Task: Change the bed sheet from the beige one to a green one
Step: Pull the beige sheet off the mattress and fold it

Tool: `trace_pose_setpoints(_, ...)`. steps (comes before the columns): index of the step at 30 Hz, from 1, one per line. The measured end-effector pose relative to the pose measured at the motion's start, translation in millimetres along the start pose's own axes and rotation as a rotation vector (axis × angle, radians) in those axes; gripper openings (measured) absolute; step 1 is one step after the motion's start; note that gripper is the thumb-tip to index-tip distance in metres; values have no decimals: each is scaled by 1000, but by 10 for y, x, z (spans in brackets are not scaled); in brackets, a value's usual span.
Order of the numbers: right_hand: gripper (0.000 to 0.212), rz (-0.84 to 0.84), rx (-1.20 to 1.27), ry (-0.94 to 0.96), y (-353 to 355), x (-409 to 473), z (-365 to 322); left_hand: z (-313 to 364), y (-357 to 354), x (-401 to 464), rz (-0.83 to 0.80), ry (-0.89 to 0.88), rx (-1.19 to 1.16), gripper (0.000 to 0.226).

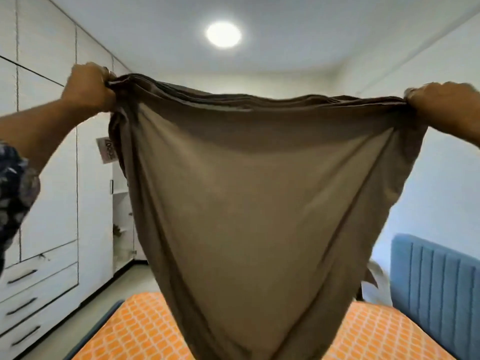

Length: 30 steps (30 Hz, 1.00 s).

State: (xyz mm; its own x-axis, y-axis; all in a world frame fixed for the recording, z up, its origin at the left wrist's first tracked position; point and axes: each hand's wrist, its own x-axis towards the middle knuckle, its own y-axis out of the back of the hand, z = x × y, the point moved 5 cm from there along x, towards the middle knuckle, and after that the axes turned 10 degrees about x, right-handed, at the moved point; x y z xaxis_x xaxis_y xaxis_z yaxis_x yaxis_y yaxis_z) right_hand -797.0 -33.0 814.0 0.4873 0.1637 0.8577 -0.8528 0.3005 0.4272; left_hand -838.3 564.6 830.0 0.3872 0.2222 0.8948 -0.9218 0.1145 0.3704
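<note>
While both hands hold the beige sheet (249, 203) raised over the bare orange-patterned mattress (135, 331), left hand (88, 87) fisted on one bunched top corner and right hand (441, 100) gripping the other, layers may slip unevenly and tangle. Sheet hides the view ahead. White wardrobe (52, 178): open shelf section, contents indistinct. Green sheet not visible.

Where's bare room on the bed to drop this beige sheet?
The orange patterned mattress shows bare on both sides of the hanging beige sheet: one patch toward the white wardrobe, one by the blue headboard. The middle is hidden. Left hand and right hand grip its top edge.
</note>
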Motion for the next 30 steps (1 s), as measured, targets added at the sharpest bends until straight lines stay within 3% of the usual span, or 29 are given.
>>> trace_pose_setpoints(4,7,-175,198,-185,11,-137,-21,-73,-187,-191,-141,85,-45,36)
trace_pose_setpoints(7,29,-185,398,-330,6,-192,31,-122,-249,-246,-201,210,-148,31)
trace_pose_setpoints(10,43,-38,627,-468,93,-311,44,-101,-210,-293,-192,290,-272,20)
trace_pose_setpoints(13,26,29,855,-530,118,-336,100,-68,-162,-231,-151,283,-373,28)
trace_pose_setpoints(16,21,-58,913,-546,139,-399,105,-9,-152,-260,-223,252,-421,21)
trace_pose_setpoints(19,43,196,794,-629,61,-470,174,35,-184,-328,-131,223,-486,26)
trace_pose_setpoints(20,46,202,738,-643,-10,-483,189,21,-198,-339,-106,200,-481,33)
trace_pose_setpoints(23,46,-179,740,-434,-384,-469,63,-42,-430,-445,-283,167,-306,33)
trace_pose_setpoints(25,43,-275,737,-417,-579,-532,-55,-82,-762,-582,-365,192,-234,27)
trace_pose_setpoints(27,32,-325,821,-449,-912,-637,-235,-89,-1145,-749,-390,257,-195,23)
trace_pose_setpoints(30,22,-487,1121,-642,-1627,-731,-428,-59,-1683,-871,-450,382,-212,11)
